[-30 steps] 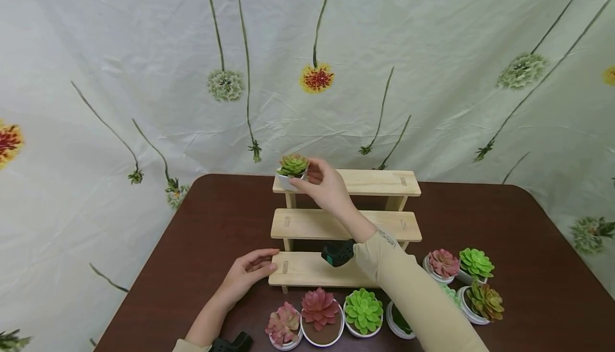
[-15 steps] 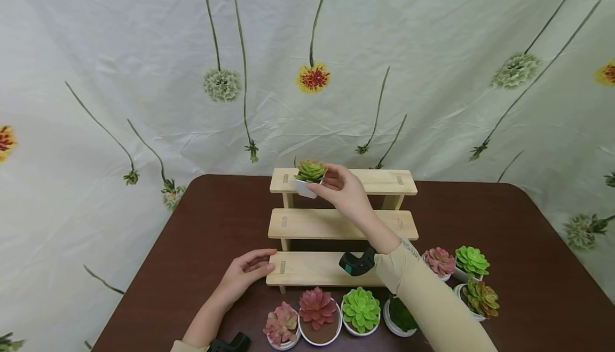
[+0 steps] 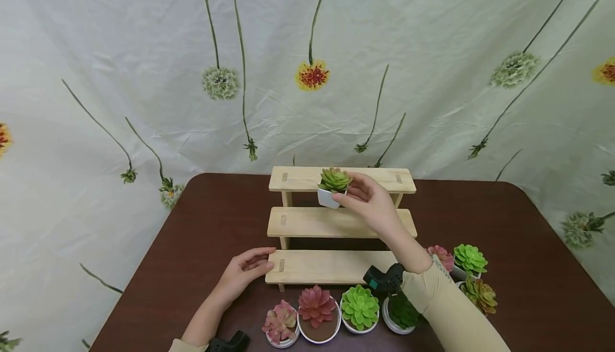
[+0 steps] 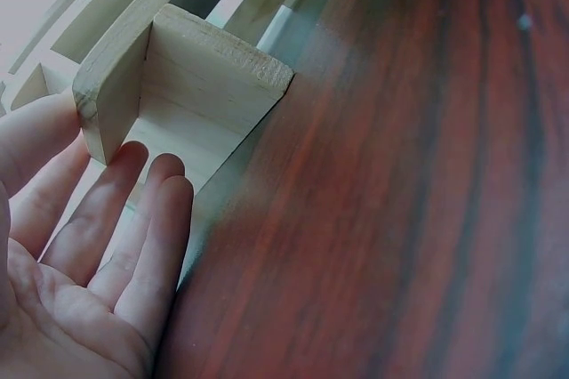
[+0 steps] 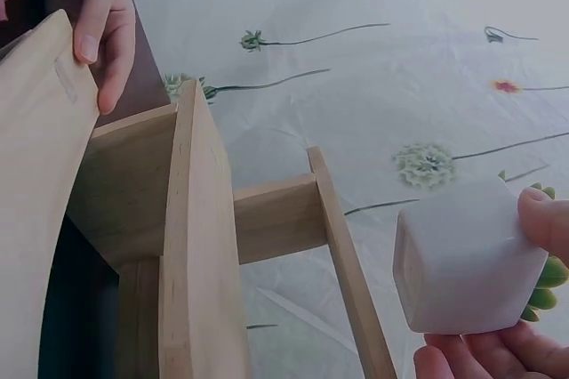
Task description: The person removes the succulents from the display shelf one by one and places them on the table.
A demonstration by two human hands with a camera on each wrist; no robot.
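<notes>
My right hand (image 3: pixel 372 202) grips a small succulent (image 3: pixel 335 180) in a squarish white pot (image 5: pixel 471 259) between thumb and fingers. The pot is held in the air, in front of the top tier of a three-tier wooden stand (image 3: pixel 317 223), slightly tilted. My left hand (image 3: pixel 245 274) holds the left end of the bottom shelf (image 3: pixel 331 267). In the left wrist view its thumb touches the board's end (image 4: pixel 111 99), with the other fingers (image 4: pixel 160 237) near the underside. All three shelves carry nothing.
In front of the stand are a pink succulent (image 3: pixel 280 320), a dark-red one (image 3: pixel 316 306), a bright green one (image 3: pixel 360 307) and a dark green plant (image 3: pixel 402 310). Several more stand at right, including a green succulent (image 3: pixel 470 259), partly hidden by the right arm. A floral cloth (image 3: pixel 432 74) hangs behind the table (image 3: pixel 206 213).
My right hand has carried the potted succulent right and slightly toward me, from the top shelf's left end to in front of its middle. My left hand has stayed at the bottom shelf.
</notes>
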